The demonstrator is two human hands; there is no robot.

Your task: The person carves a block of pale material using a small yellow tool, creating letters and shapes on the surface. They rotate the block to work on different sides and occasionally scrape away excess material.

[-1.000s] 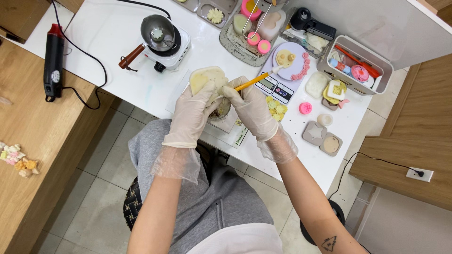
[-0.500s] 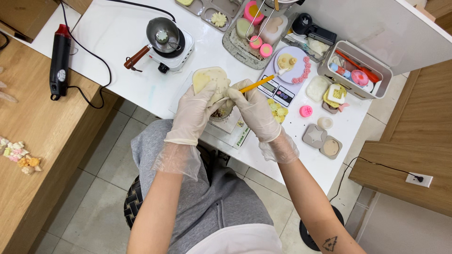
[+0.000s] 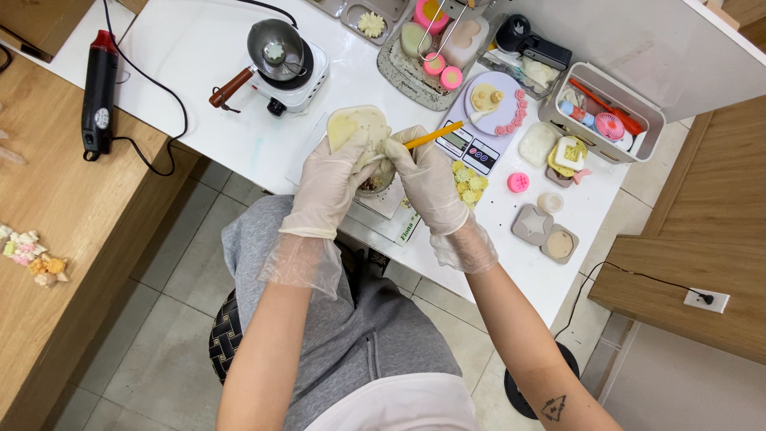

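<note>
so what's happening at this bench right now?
A person in thin clear gloves sits at a white table. The left hand grips a cream-coloured mould over a small cup, while the right hand holds a yellow stick tool against it. Behind stand a small hot plate with a saucepan, a digital scale, trays of pink and cream pieces, and a black heat gun on the wooden counter to the left.

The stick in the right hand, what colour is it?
Orange-yellow. The stick juts from the gloved right hand, clearest in the head view.
</note>
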